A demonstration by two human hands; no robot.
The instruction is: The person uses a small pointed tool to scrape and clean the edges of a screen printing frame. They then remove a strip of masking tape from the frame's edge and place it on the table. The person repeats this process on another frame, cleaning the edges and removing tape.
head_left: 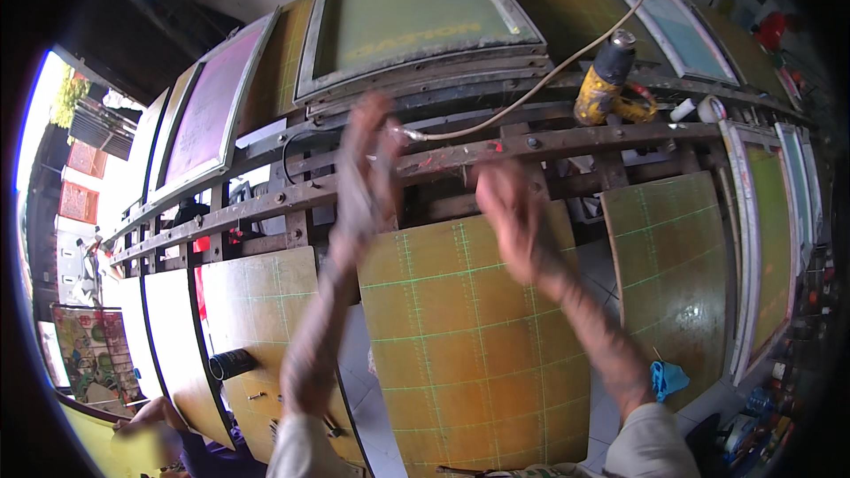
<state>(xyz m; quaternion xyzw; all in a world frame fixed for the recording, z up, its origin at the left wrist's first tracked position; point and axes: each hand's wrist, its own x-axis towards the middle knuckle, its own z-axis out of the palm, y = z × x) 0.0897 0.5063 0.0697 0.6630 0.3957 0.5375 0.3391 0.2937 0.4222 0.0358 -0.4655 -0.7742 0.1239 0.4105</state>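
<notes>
Cable [453, 134] and rail [443, 159] lie near left hand [366, 164] and right hand [515, 212] — can't tell either grip.

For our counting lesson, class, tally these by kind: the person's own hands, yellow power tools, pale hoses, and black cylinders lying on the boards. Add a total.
Left hand and right hand: 2
Yellow power tool: 1
Pale hose: 1
Black cylinder: 1
Total: 5

From my place, I see the rails [460, 158] run between the near boards [478, 345] and the framed screens [217, 111]. The heat gun [595, 93] stands upon the rails, to the right of the middle screen [416, 18]. On the left board [261, 314], the can [232, 364] lies by the left edge; on the right board [673, 274], the small bundle [668, 381] is close to the near left corner.
</notes>
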